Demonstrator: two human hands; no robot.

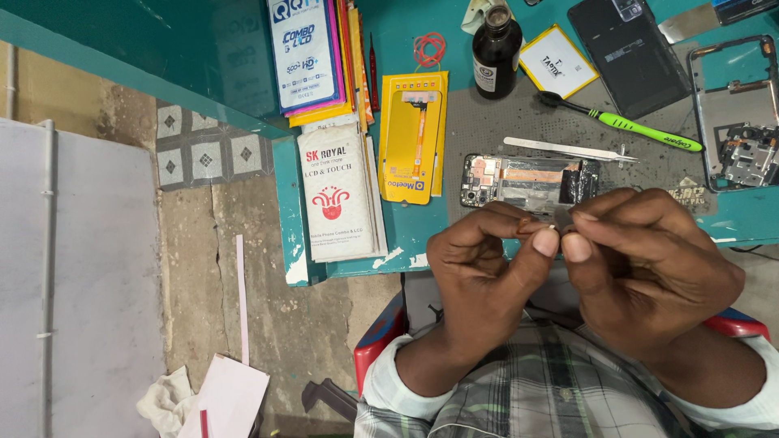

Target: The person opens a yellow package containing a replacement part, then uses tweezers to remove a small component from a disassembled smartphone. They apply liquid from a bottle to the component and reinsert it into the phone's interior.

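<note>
While both hands meet above the near edge of the teal counter [406,235], the left hand [483,272] and the right hand [649,268] each keep a narrow grip, thumb and forefinger pinched together on one tiny part [558,228] held between them; the part is too small to tell what it is, though it looks pale and thin. It sits at the fingertips, just in front of the opened phone [527,180], a dark oblong body with its inner boards and an orange strip bared, lying flat on a grey, scuffed work mat [487,130]. Beyond that lie one slim metal pair of tweezers [568,149], one brush with a green handle and black bristles [625,122], one dark glass bottle [497,49] standing upright, one white flat battery [556,61], one black phone back cover [629,57] and one bare metal phone frame [734,113] at the right edge. To the left are one yellow card pack holding a ribbon cable [414,134], one white flat box [337,203], a stack of coloured flat boxes [312,53] and one red rubber band [428,49]. The sleeves are white-cuffed over a checked shirt [535,389].
</note>
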